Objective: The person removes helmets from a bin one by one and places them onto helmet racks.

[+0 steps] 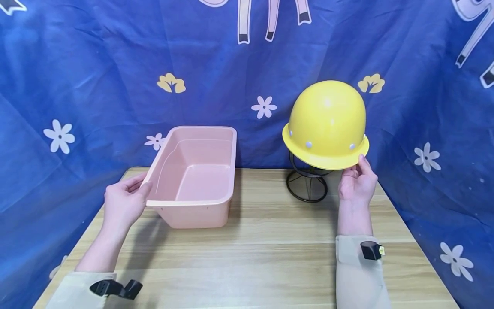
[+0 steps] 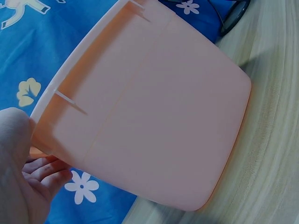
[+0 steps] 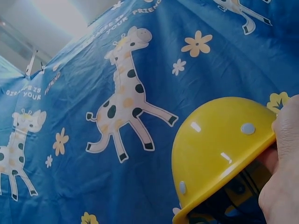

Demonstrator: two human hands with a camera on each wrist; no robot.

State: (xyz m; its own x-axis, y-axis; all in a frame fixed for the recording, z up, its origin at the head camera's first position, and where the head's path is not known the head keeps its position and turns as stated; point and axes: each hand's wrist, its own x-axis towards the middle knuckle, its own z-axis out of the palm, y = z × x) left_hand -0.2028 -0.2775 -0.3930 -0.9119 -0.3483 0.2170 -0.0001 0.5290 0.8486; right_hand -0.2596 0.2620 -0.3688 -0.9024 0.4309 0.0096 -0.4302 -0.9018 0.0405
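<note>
A pink plastic basin stands at the left of the wooden table, its opening facing up and toward me. My left hand pinches the rim at its near left corner; in the left wrist view the thumb is on one side of the rim and the fingers on the other. To the right, a yellow hard hat is over a black wire stand. My right hand grips the hat's brim at the near right, thumb outside and fingers underneath. Whether the hat touches the stand is hidden.
A blue curtain with flowers and giraffes hangs behind and on both sides of the wooden table. The stand's round wire base rests near the table's back edge. Each sleeve carries a small black camera.
</note>
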